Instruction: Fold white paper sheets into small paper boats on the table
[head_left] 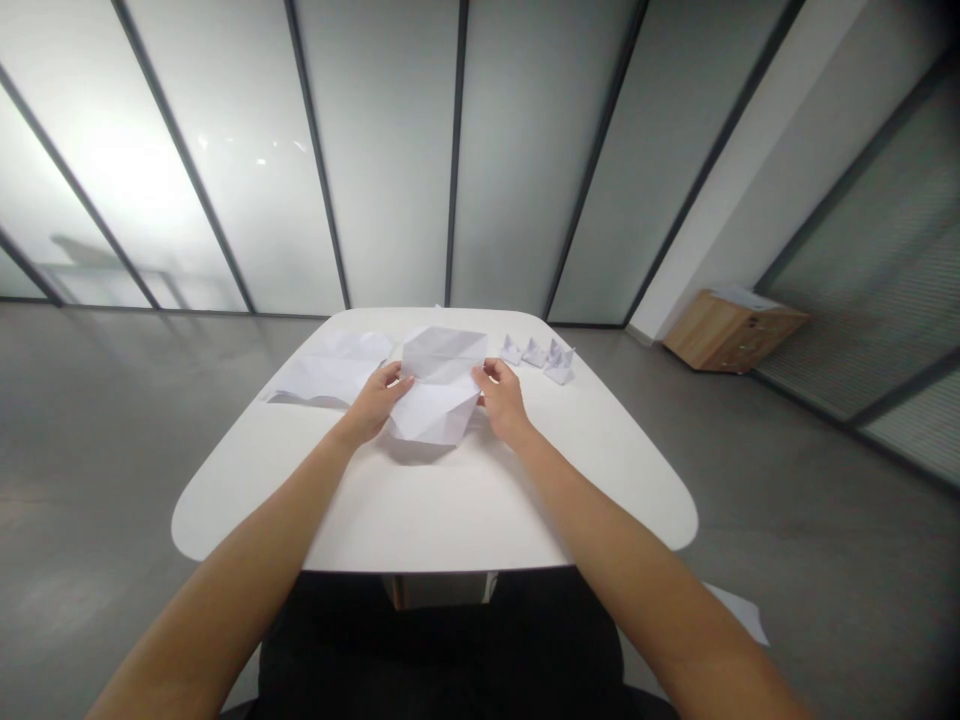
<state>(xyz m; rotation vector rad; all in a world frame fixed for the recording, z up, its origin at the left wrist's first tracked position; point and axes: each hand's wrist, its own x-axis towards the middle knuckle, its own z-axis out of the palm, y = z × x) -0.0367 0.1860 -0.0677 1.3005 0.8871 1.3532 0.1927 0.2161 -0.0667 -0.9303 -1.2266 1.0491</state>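
Observation:
A creased sheet of white paper (pixel 439 385) is held up just above the table, its fold lines showing and its lower corners bent. My left hand (pixel 375 400) pinches its left edge, thumb on top. On the opposite edge my right hand (pixel 501 395) grips it between thumb and fingers. The fingertips behind the sheet are partly hidden. Left of my left hand lies a stack of white paper (pixel 326 368). Several small folded paper shapes (pixel 535 352) stand in a group beyond my right hand.
The white table (pixel 420 520) has rounded corners. A wooden cabinet (pixel 731 330) with papers on top stands at the right by the wall. A white sheet (pixel 739 612) lies low at the right, beside the table. Frosted glass panels (pixel 390 150) rise behind.

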